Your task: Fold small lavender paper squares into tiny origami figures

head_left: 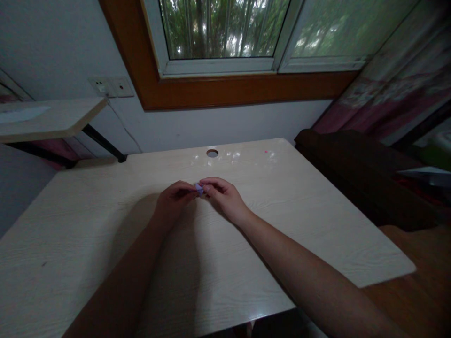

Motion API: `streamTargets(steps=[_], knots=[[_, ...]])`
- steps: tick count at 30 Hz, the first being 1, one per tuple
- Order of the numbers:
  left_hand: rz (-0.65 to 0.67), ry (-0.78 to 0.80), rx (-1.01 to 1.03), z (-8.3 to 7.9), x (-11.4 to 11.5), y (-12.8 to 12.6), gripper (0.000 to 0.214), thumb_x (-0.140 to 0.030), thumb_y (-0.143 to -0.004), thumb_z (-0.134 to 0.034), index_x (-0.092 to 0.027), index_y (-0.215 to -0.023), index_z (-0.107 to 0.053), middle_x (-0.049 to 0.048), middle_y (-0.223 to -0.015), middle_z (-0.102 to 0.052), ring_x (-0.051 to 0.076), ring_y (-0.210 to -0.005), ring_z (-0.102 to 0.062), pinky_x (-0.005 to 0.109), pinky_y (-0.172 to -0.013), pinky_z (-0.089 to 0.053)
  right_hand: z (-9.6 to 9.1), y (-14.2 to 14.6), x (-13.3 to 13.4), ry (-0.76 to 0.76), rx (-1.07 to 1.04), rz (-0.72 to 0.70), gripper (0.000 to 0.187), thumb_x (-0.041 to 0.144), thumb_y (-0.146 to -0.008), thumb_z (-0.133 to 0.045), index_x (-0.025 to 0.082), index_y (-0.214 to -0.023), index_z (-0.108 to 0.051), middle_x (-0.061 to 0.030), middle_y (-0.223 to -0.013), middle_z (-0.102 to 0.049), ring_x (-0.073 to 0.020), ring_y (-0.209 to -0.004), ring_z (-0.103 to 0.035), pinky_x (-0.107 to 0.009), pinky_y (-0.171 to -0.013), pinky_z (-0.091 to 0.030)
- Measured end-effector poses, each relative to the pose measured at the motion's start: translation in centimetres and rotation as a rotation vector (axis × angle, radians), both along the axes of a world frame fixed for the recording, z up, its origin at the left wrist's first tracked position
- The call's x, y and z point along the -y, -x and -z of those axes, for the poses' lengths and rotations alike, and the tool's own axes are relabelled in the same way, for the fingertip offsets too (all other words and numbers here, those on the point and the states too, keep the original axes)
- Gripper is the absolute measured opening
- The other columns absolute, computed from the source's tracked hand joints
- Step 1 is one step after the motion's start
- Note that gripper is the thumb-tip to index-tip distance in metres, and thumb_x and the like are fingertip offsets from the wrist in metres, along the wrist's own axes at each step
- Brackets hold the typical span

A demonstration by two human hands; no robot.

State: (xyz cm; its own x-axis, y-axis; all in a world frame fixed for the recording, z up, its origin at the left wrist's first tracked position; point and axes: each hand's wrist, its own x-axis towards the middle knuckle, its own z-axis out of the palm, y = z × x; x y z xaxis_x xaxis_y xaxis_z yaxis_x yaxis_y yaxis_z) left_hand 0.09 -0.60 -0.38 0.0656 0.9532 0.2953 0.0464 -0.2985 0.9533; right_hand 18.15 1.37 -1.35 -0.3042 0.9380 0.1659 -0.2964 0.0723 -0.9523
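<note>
Both my hands meet over the middle of a pale wooden desk (88, 234). Between their fingertips is a small light-purple piece, perhaps folded paper (199, 188). My left hand (173, 199) has its fingers curled and pinches the piece from the left. From the right, my right hand (223, 196) pinches the same piece with bent fingers. Most of the piece is hidden by the fingers. Both wrists rest on or just above the desk top.
A round cable hole (212, 152) lies at the desk's far edge, with a tiny pink speck (266, 151) to its right. A wall socket (111, 87) and a window (225, 33) are behind. A side shelf (45, 117) stands left, dark furniture (359, 169) right.
</note>
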Motion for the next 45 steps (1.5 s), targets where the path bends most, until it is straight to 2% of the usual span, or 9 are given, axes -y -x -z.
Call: streamTargets(steps=[6, 12, 18, 26, 32, 37, 45], knots=[[-0.031, -0.005, 0.005, 0.0, -0.1, 0.1, 0.013, -0.028, -0.076, -0.077, -0.019, -0.084, -0.071, 0.0021, -0.081, -0.07, 0.015, -0.076, -0.067, 0.027, -0.074, -0.055, -0.6, -0.2, 0.1, -0.029, 0.006, 0.07, 0.016, 0.031, -0.076, -0.076, 0.022, -0.088, -0.072, -0.0016, -0.084, -0.07, -0.0137, -0.077, -0.063, -0.03, -0.077, -0.051], [-0.056, 0.013, -0.003, -0.2, -0.1, 0.2, 0.015, -0.03, -0.076, -0.077, -0.018, -0.083, -0.07, 0.0029, -0.082, -0.07, 0.016, -0.076, -0.067, 0.028, -0.075, -0.055, -0.8, -0.1, 0.4, -0.141, 0.104, 0.141, 0.015, 0.031, -0.074, -0.078, 0.021, -0.083, -0.07, -0.0013, -0.084, -0.067, -0.0128, -0.074, -0.061, -0.027, -0.07, -0.05], [-0.054, 0.042, 0.01, -0.4, 0.0, -0.1, 0.017, -0.03, -0.074, -0.079, -0.018, -0.082, -0.069, 0.002, -0.079, -0.071, 0.015, -0.074, -0.068, 0.027, -0.074, -0.055, -0.7, -0.1, 0.7, -0.184, 0.097, 0.194, 0.019, 0.029, -0.078, -0.075, 0.023, -0.094, -0.067, -0.0024, -0.089, -0.07, -0.0154, -0.083, -0.067, -0.031, -0.08, -0.055], [-0.085, 0.065, -0.017, -0.3, 0.0, -0.2, 0.023, -0.035, -0.073, -0.079, -0.018, -0.082, -0.068, 0.0027, -0.079, -0.072, 0.016, -0.074, -0.069, 0.03, -0.074, -0.056, -1.3, -0.4, 1.3, -0.408, 0.238, 0.272, 0.024, 0.026, -0.086, -0.069, 0.028, -0.11, -0.067, -0.0042, -0.099, -0.07, -0.0161, -0.087, -0.068, -0.035, -0.087, -0.056], [-0.105, 0.058, -0.021, -0.1, 0.0, -0.2, 0.024, -0.036, -0.072, -0.08, -0.018, -0.083, -0.068, 0.0025, -0.079, -0.072, 0.016, -0.074, -0.069, 0.029, -0.073, -0.056, -0.7, 0.1, 0.9, -0.36, 0.134, 0.243, 0.035, 0.025, -0.084, -0.071, 0.03, -0.117, -0.063, -0.004, -0.105, -0.063, -0.0144, -0.088, -0.067, -0.033, -0.085, -0.058], [-0.107, 0.023, -0.05, 0.3, -0.1, 0.0, 0.022, -0.035, -0.075, -0.078, -0.018, -0.085, -0.069, 0.0025, -0.082, -0.072, 0.016, -0.076, -0.069, 0.028, -0.075, -0.056, -0.5, 0.2, 0.7, -0.384, 0.159, 0.213, 0.043, 0.025, -0.081, -0.074, 0.031, -0.121, -0.06, -0.0042, -0.106, -0.06, -0.015, -0.091, -0.066, -0.033, -0.086, -0.058], [-0.035, 0.029, -0.029, 0.4, 0.0, -0.2, 0.021, -0.035, -0.075, -0.078, -0.019, -0.086, -0.069, 0.0028, -0.083, -0.072, 0.018, -0.081, -0.071, 0.031, -0.079, -0.057, -1.5, -0.6, 0.9, -0.533, 0.341, 0.266, 0.027, 0.026, -0.087, -0.069, 0.03, -0.113, -0.067, -0.0035, -0.097, -0.065, -0.0155, -0.086, -0.065, -0.033, -0.083, -0.055]])
